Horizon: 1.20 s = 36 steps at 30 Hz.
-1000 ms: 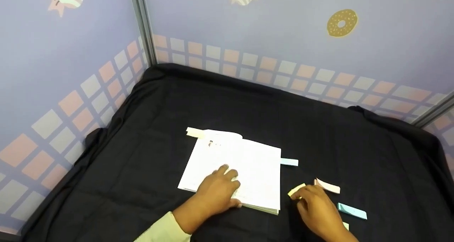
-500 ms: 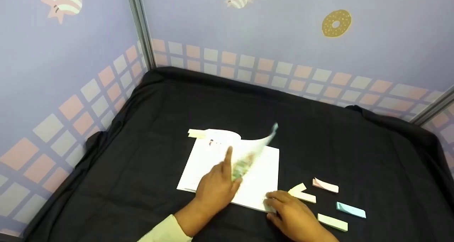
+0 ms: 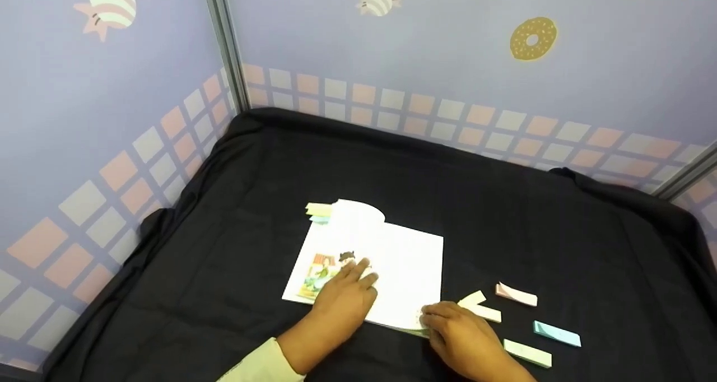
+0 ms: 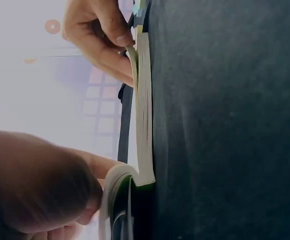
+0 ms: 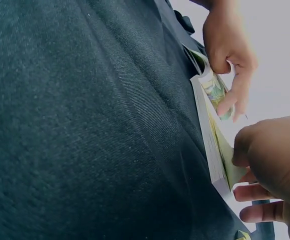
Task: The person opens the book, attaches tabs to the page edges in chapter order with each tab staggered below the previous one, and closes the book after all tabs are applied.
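Observation:
An open book (image 3: 409, 270) lies on the black cloth, with a coloured picture on its left page. My left hand (image 3: 344, 295) rests on that page near the spine, fingers spread. With thumb and fingers, my right hand (image 3: 462, 334) pinches the lower right corner of a page (image 5: 227, 157), lifted slightly off the stack in the right wrist view. Yellow and blue sticky tabs (image 3: 319, 214) stick out past the book's upper left edge. Just right of my right hand lie yellow sticky notes (image 3: 486, 313), partly hidden by it.
Further right on the black cloth (image 3: 392, 163) are a pink sticky-note pad (image 3: 518, 295), a blue pad (image 3: 557, 334) and a pale green pad (image 3: 527, 353). Patterned panels (image 3: 425, 46) stand at the back and left.
My right hand has left the yellow notes and moved left to the book's corner. A page with a blue tab has turned over to the left, and my left hand now rests on it.

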{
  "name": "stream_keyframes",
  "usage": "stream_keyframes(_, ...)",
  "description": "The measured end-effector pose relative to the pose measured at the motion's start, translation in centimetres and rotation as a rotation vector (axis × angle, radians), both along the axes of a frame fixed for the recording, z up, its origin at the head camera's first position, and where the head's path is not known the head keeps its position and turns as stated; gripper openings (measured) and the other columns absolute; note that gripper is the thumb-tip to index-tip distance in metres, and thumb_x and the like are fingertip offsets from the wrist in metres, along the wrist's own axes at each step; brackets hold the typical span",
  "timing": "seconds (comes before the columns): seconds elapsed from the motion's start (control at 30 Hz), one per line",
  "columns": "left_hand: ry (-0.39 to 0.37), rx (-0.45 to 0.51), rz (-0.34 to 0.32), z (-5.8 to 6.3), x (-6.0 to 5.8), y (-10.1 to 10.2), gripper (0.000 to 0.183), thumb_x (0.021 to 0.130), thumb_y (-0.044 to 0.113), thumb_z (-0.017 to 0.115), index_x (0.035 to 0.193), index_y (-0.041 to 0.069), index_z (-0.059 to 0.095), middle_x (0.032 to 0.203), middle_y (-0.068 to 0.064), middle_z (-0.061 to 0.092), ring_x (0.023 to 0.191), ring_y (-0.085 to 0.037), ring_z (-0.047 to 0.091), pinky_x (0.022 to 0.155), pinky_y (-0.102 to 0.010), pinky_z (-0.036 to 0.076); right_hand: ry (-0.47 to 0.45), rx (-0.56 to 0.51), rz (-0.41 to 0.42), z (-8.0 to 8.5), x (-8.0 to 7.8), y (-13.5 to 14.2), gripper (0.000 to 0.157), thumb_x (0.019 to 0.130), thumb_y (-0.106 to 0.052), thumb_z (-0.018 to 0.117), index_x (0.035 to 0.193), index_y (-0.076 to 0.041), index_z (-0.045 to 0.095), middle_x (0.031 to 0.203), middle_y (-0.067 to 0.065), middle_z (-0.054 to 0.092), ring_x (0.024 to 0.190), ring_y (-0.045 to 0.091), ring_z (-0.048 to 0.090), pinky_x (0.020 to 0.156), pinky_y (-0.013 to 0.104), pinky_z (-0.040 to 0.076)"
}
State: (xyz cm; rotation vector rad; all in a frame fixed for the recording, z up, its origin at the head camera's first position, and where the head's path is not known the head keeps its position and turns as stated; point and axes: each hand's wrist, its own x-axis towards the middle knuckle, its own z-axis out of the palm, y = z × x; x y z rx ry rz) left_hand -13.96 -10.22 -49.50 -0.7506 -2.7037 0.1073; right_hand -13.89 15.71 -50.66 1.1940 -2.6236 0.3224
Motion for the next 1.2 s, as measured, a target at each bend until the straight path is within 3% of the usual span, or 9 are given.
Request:
stream_keyframes(0.2,-0.158,0.079,0.027,0.0,-0.1,0.4,0.034,0.086,0.041,0.059,0.098,0.01,0.067,0.119,-0.006,0.058,0.126,-0.031,0.041,0.094,-0.046,0.043,0.079,-0.043,-0.06,-0.1,0.0,-0.1,0.013,0.079,-0.015,0.072,0.092,-0.017,0.069,0.098,-0.007,0.067,0.093,0.01,0.062,0.078,0.028,0.051)
stream_keyframes(0.37,-0.213,0.111,0.011,-0.3,-0.2,0.7,0.064,0.072,0.069,0.06,0.102,0.013,0.065,0.116,-0.012,0.052,0.123,-0.038,0.038,0.09,-0.052,0.042,0.176,-0.188,-0.079,0.1,-0.3,-0.2,0.013,0.076,-0.016,0.075,0.086,-0.02,0.069,0.089,-0.011,0.065,0.084,0.006,0.06,0.066,0.026,0.051)
stream_keyframes(0.47,-0.178,0.1,0.004,-0.5,-0.3,0.6,0.053,0.076,0.062,0.062,0.098,0.015,0.065,0.113,-0.011,0.052,0.121,-0.039,0.04,0.087,-0.052,0.043,0.221,-0.246,-0.066,0.3,-0.5,-0.4,0.015,0.075,-0.016,0.075,0.089,-0.018,0.07,0.092,-0.01,0.065,0.089,0.008,0.059,0.068,0.027,0.051)
stream_keyframes(0.57,-0.104,0.13,0.004,-0.8,-0.4,0.5,0.035,0.084,0.046,0.06,0.097,0.014,0.064,0.109,-0.009,0.056,0.117,-0.037,0.045,0.086,-0.051,0.044,0.216,-0.252,-0.111,0.4,-0.4,-0.5,0.042,0.071,-0.018,0.079,0.111,-0.017,0.067,0.11,-0.005,0.063,0.1,0.013,0.057,0.066,0.03,0.052)
stream_keyframes(0.7,0.013,0.321,0.036,-1.1,-0.5,0.5,0.055,0.085,0.031,0.059,0.13,0.003,0.047,0.107,-0.013,0.06,0.106,-0.033,0.056,0.08,-0.043,0.05,0.148,-0.213,-0.187,0.4,0.0,-0.3,0.077,0.062,-0.017,0.085,0.132,-0.021,0.054,0.134,0.003,0.048,0.115,0.018,0.051,0.061,0.031,0.052)
stream_keyframes(0.87,0.198,0.556,0.139,-1.4,-0.7,0.4,0.107,0.075,0.031,0.077,0.148,0.008,0.001,0.137,-0.029,0.036,0.111,-0.039,0.052,0.067,-0.039,0.054,0.131,-0.186,-0.15,0.2,0.2,-0.3,0.043,0.062,-0.01,0.083,0.101,-0.025,0.071,0.128,0.001,0.052,0.115,0.019,0.05,0.066,0.03,0.052)
stream_keyframes(1.0,0.241,0.34,0.203,-1.0,-0.8,0.0,0.095,0.072,0.013,0.075,0.149,0.022,0.02,0.152,-0.022,0.01,0.134,-0.044,0.022,0.096,-0.058,0.034,0.18,-0.224,-0.122,0.1,0.1,-0.4,0.03,0.065,-0.009,0.081,0.088,-0.026,0.073,0.117,-0.002,0.058,0.107,0.017,0.053,0.061,0.027,0.051)
stream_keyframes(1.07,0.194,0.199,0.145,-0.8,-0.6,-0.1,0.072,0.073,0.009,0.072,0.138,0.023,0.046,0.152,-0.013,0.021,0.138,-0.039,0.016,0.103,-0.062,0.021,0.205,-0.244,-0.118,0.1,0.0,-0.6,0.027,0.066,-0.009,0.08,0.087,-0.025,0.073,0.114,-0.003,0.059,0.106,0.016,0.054,0.061,0.026,0.051)
stream_keyframes(1.2,0.008,0.109,0.0,-0.7,0.0,0.0,0.024,0.079,0.014,0.068,0.102,0.017,0.067,0.127,0.0,0.056,0.131,-0.026,0.037,0.104,-0.047,0.031,0.253,-0.286,-0.118,0.5,-0.2,-1.0,0.027,0.067,-0.009,0.08,0.088,-0.024,0.074,0.114,-0.001,0.059,0.107,0.017,0.053,0.06,0.027,0.052)
